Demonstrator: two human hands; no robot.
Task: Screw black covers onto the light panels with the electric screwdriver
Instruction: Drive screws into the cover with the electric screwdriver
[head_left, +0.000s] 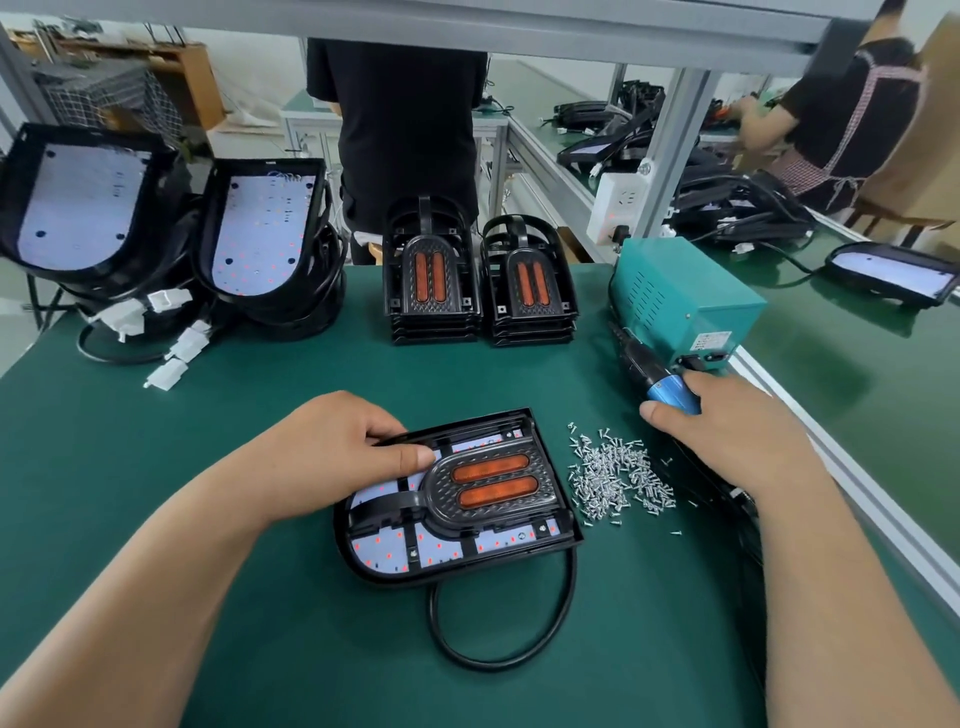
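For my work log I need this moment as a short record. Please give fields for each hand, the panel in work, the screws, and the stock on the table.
left hand: holds the far rim of the light panel, thumb on the black cover
right hand: grips the blue electric screwdriver, beside the teal power box
panel in work: flat on the green table, cover laid in it, cable looped in front
screws: loose pile right of the panel
stock: stacks of covers back centre; stacks of panels back left
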